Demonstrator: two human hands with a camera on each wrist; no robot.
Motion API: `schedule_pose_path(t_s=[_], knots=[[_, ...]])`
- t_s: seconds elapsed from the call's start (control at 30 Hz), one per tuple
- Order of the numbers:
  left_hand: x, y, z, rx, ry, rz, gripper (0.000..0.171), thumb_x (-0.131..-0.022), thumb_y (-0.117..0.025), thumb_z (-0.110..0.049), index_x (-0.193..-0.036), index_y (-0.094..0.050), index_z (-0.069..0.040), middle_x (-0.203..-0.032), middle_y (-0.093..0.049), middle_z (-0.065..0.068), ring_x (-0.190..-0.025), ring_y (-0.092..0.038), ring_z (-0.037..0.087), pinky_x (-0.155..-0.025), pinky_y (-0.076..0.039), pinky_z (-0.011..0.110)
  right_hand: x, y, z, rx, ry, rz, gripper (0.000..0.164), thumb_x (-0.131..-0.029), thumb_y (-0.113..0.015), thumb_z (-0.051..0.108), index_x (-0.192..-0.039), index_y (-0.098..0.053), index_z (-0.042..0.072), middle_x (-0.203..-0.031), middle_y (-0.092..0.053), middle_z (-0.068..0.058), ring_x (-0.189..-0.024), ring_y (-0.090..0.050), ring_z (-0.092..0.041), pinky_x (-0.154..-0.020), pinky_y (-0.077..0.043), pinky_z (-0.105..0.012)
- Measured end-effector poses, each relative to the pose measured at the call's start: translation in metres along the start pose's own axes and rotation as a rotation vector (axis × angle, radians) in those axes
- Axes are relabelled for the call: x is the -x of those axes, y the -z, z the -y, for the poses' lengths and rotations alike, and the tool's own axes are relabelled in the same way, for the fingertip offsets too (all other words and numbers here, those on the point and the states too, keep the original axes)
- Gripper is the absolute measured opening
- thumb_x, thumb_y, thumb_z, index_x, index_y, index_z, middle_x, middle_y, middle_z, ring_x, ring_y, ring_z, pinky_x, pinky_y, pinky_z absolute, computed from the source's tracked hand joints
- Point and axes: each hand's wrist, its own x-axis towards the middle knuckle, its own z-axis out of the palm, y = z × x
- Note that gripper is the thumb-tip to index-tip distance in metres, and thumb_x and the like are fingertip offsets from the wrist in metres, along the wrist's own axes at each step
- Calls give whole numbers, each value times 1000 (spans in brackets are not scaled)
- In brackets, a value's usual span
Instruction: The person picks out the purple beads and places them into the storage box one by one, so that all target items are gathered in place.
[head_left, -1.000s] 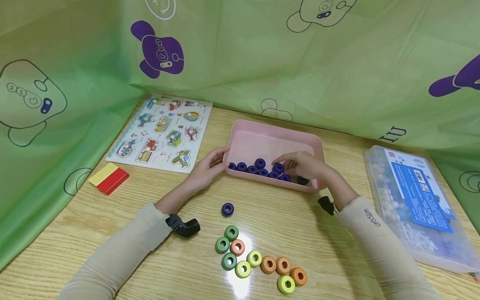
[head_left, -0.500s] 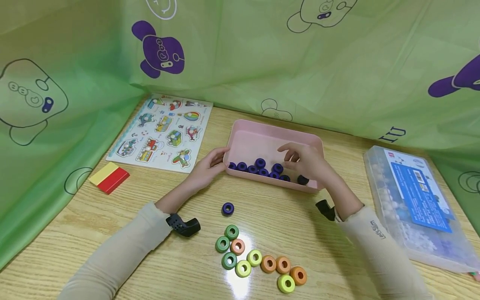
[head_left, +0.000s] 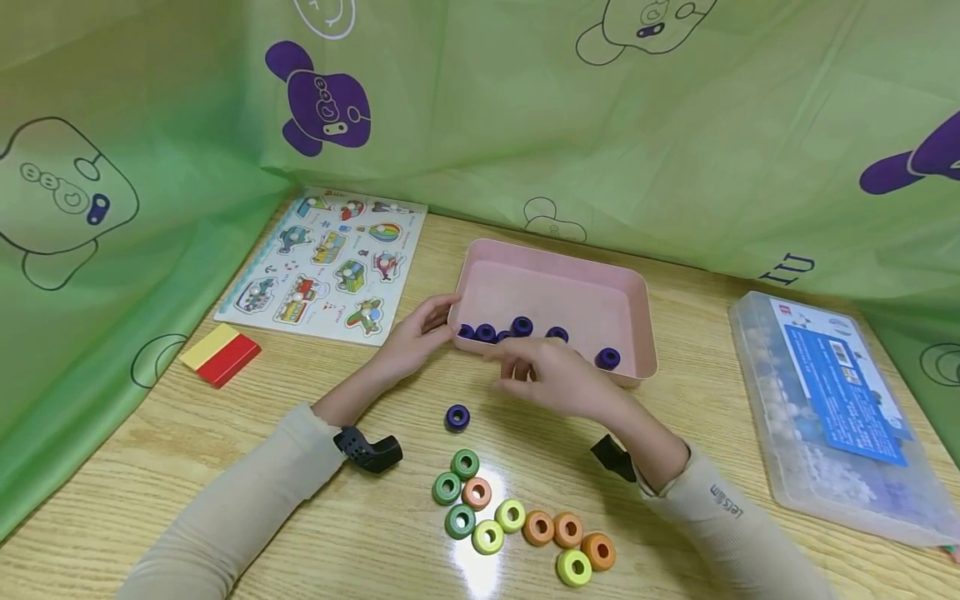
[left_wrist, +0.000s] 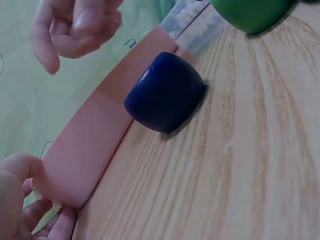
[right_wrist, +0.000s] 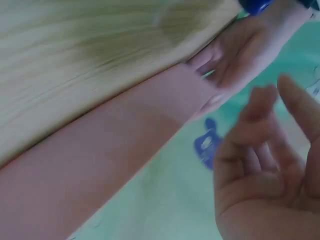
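My left hand [head_left: 412,340] grips the left front corner of a pink tray [head_left: 647,333], its thumb and fingers at the wall. Several dark purple beads [head_left: 522,326] with round holes lie along the tray's front side, and another purple bead [head_left: 608,358] sits near its right front corner. Above the tray's front edge hovers my right hand [head_left: 558,379], fingers loosely bent, hiding some beads; the right wrist view shows nothing between its fingers. A single dark blue-purple bead [head_left: 457,417] stands on the table below the tray, looming large in the left wrist view.
Nearer me lie several green beads [head_left: 447,488], a salmon bead [head_left: 477,493], yellow beads [head_left: 488,537] and orange beads [head_left: 567,529]. A picture puzzle board [head_left: 322,262] and a red-yellow block [head_left: 220,355] are at left. A clear plastic case [head_left: 832,408] is at right; green cloth [head_left: 487,125] hangs behind.
My right hand has left the beads inside the tray and moved left and toward me, over the tray's front edge. The left hand stays at the tray's corner.
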Motion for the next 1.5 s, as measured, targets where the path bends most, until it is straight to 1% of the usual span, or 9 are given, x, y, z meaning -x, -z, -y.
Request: schedule_pose_path(t_s=[0.13, 0.27, 0.4, 0.5, 0.73, 0.97, 1.13, 1.27, 1.5], knots=[[-4, 1, 12, -14, -9, -11, 41, -85, -49, -15, -125, -39, -14, -127, -38, 8, -114, -37, 19, -93, -32, 29, -5, -13, 11, 69, 75, 159, 38, -78, -61, 20, -113, -52, 11, -76, -53, 10, -64, -50, -1, -58, -44, -16], [-5, 1, 16, -21, -17, -12, 41, -85, -49, -16, -125, -39, -16, -127, -38, 5, -113, -38, 14, -92, -33, 25, -10, -27, 17, 145, 92, 248, 45, -77, -61, 25, -117, -49, 12, -75, -52, 9, -64, -49, -4, -58, -42, -16], [-5, 1, 17, -23, -21, -7, 41, -85, -49, -16, -125, -38, -15, -127, -37, 1, -113, -37, 12, -92, -32, 23, -15, -36, 18, 208, 96, 272, 50, -75, -63, 29, -120, -46, 15, -85, -55, 6, -68, -48, -5, -59, -41, -18], [-5, 0, 16, -26, -29, -7, 41, -85, -50, -16, -125, -38, -14, -127, -38, 1, -114, -36, 13, -93, -31, 24, -18, -40, 17, 214, 104, 270, 44, -74, -64, 28, -115, -50, 16, -93, -56, 5, -76, -49, -4, -64, -42, -19], [-1, 0, 3, -27, -14, 1, 42, -85, -49, -14, -125, -38, -9, -129, -36, 6, -116, -34, 17, -94, -30, 27, -17, -40, 14, 147, 128, 277, 27, -73, -65, 25, -99, -57, 17, -88, -56, 9, -72, -50, -2, -61, -42, -15], [6, -1, -13, 7, -3, 3, 42, -86, -47, -9, -125, -36, -3, -128, -36, 15, -115, -34, 26, -95, -30, 34, -12, -21, 13, 69, 106, 186, 28, -74, -64, 28, -100, -56, 20, -77, -53, 13, -63, -48, -1, -54, -42, -17], [2, 1, -2, 6, 5, 6, 42, -85, -48, -11, -125, -37, -8, -128, -36, 12, -116, -34, 23, -94, -30, 32, -18, 0, 1, -37, 83, 6, 34, -75, -64, 25, -106, -55, 17, -75, -54, 10, -61, -49, -4, -52, -44, -20], [-3, 2, 11, -6, -5, 5, 42, -85, -49, -16, -126, -37, -13, -128, -37, 7, -115, -35, 18, -94, -31, 30, -26, 9, -19, -19, 21, -154, 33, -74, -64, 27, -104, -55, 16, -71, -54, 7, -63, -50, -7, -53, -44, -23], [-5, 0, 17, -4, -23, -13, 41, -85, -50, -17, -124, -39, -16, -127, -38, 2, -113, -37, 13, -92, -33, 25, -34, 11, -41, 53, -154, -153, 34, -77, -61, 25, -108, -54, 13, -73, -54, 2, -64, -49, -12, -54, -42, -27]])
